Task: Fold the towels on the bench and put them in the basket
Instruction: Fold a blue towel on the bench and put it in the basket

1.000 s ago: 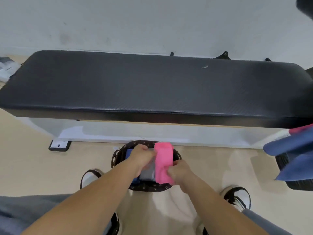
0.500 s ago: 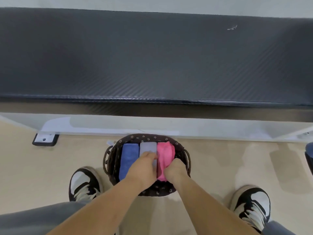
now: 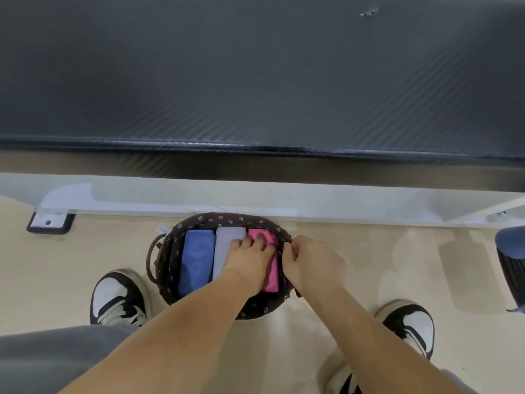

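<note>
Towels (image 3: 227, 251) lie in the dark flower-print basket (image 3: 227, 218) on the floor (image 3: 71, 265), long axes pointing at the black padded worktop (image 3: 255, 81) — left hand (image 3: 250, 263) presses flat-fingered on the folded pink towel (image 3: 272, 277), right hand (image 3: 312, 265) grips the rim just beside it.

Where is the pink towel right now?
In the head view, the pink towel lies in the basket, rightmost of three, beside the grey towel, under the left hand.

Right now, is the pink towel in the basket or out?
In: the pink towel lies inside the basket, left hand resting on it.
</note>
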`<state>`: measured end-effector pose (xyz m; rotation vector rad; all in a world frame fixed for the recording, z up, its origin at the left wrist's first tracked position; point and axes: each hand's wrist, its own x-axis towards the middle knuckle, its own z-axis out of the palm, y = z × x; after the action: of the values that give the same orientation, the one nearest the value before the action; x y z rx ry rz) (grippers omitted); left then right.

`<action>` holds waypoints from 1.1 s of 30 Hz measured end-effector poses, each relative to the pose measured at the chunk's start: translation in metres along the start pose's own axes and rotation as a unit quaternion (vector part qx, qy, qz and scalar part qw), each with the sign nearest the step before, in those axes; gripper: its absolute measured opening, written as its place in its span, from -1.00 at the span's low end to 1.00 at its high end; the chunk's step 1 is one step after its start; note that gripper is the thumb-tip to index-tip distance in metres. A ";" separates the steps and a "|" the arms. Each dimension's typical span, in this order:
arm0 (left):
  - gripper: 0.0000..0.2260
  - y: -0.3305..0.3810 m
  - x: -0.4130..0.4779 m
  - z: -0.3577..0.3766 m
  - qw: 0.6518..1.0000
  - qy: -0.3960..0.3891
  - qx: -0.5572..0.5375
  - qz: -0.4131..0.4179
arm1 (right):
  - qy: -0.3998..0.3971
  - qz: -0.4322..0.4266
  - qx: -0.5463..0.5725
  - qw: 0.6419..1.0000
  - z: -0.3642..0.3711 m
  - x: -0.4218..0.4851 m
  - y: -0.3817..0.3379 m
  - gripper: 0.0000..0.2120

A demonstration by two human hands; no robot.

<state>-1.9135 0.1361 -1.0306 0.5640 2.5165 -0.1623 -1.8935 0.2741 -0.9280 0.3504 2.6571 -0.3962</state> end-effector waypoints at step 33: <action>-0.76 0.146 -0.185 -0.316 0.870 0.219 -0.370 0.242 | 0.247 -0.047 0.305 0.919 -0.329 -0.194 0.098 -0.78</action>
<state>-1.8658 0.2738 -0.6641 0.9324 2.4638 1.1835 -1.8171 0.4382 -0.5770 0.5717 2.9757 -1.3360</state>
